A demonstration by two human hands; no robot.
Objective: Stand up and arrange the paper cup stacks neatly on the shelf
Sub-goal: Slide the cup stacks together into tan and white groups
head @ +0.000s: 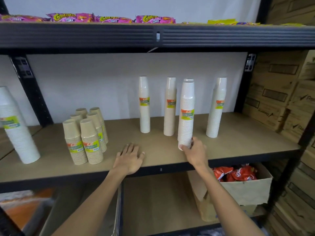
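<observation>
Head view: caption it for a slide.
Right hand grips the base of a white cup stack on the shelf; left hand rests flat beside it.

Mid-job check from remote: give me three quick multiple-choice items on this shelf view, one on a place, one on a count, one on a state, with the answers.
1. Where does the cluster of short brown paper cup stacks stand on the wooden shelf board?
A. Left of the left hand
B. Right of the right hand
C. On the top shelf

2. How many short brown stacks form that cluster?
A. Two
B. Six
C. Ten

3. What is the right hand doing?
A. Lying flat on the board
B. Gripping the base of a tall white paper cup stack
C. Hanging free below the shelf

Answers:
1. A, the cluster stands left of the left hand.
2. B, six cup bottoms show, in two rows of three.
3. B, its fingers wrap the foot of the upright stack; the left hand is the flat one.
</observation>
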